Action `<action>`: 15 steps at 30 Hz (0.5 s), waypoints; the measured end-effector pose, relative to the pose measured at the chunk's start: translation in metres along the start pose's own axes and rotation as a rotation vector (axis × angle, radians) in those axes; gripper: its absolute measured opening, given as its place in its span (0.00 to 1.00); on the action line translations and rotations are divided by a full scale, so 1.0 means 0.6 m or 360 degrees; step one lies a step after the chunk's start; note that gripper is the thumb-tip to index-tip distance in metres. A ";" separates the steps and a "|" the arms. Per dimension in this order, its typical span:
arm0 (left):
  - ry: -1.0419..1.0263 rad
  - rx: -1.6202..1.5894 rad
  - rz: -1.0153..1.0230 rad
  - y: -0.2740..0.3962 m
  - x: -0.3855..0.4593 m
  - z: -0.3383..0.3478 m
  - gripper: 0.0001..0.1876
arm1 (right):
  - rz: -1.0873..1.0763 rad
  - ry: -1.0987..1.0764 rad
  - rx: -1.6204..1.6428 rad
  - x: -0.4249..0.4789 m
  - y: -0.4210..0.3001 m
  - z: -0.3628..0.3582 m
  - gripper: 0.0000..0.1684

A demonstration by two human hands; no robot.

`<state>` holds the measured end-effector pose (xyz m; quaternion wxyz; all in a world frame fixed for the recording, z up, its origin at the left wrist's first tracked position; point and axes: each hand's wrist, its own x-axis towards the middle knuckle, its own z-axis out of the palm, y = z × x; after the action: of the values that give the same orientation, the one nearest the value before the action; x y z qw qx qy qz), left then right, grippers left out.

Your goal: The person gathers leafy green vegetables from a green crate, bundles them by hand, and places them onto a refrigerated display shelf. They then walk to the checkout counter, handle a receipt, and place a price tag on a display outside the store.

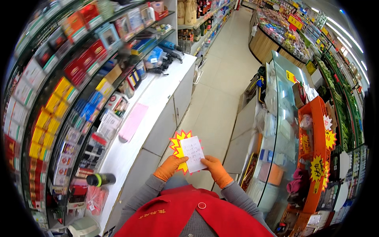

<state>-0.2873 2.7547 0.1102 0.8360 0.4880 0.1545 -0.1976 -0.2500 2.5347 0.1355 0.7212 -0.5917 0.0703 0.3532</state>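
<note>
Both of my hands wear orange gloves and meet in front of my red vest. A white slip of paper [192,154] with handwriting lies over a yellow starburst price card [178,142] with a red edge. My left hand [170,169] pinches the card's lower left side, its thumb at the slip's edge. On the other side, my right hand [217,170] grips the slip's lower right edge, thumb on top. Whether its fingers also hold the card behind is hidden.
To the left runs a white counter [160,86] bearing a pink sheet [133,122] and a dark bottle [101,179], below shelves of boxed goods [86,60]. On the right stand a glass-topped counter [288,118] and an orange rack [314,177]. A tiled aisle [217,80] stretches ahead between them.
</note>
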 end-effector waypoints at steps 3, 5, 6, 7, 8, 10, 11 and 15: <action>-0.0011 -0.0016 -0.0080 0.053 0.101 0.019 0.20 | -0.0006 0.0057 0.0101 0.082 -0.028 -0.041 0.21; -0.0033 -0.0015 -0.0146 0.087 0.178 0.015 0.20 | 0.0006 0.0124 0.0163 0.143 -0.063 -0.065 0.21; -0.0049 -0.0005 -0.0175 0.110 0.221 0.016 0.20 | -0.0005 0.0153 0.0157 0.177 -0.086 -0.078 0.21; -0.0065 0.0006 -0.0205 0.135 0.264 0.017 0.20 | -0.0015 0.0181 0.0151 0.212 -0.111 -0.090 0.21; -0.0080 0.0017 -0.0234 0.158 0.306 0.016 0.21 | -0.0026 0.0208 0.0146 0.247 -0.135 -0.102 0.21; -0.0125 0.0016 -0.0198 0.198 0.400 0.013 0.21 | -0.0001 0.0255 0.0178 0.311 -0.198 -0.123 0.21; -0.0147 0.0014 -0.0180 0.216 0.447 0.013 0.21 | 0.0012 0.0278 0.0192 0.340 -0.230 -0.135 0.21; -0.0203 0.0088 -0.0226 0.322 0.608 0.046 0.20 | 0.0009 0.0369 0.0268 0.448 -0.351 -0.187 0.19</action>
<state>0.1261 2.7513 0.1046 0.8143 0.4851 0.1295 -0.2913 0.1095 2.5371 0.1327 0.7544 -0.5658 0.1841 0.2774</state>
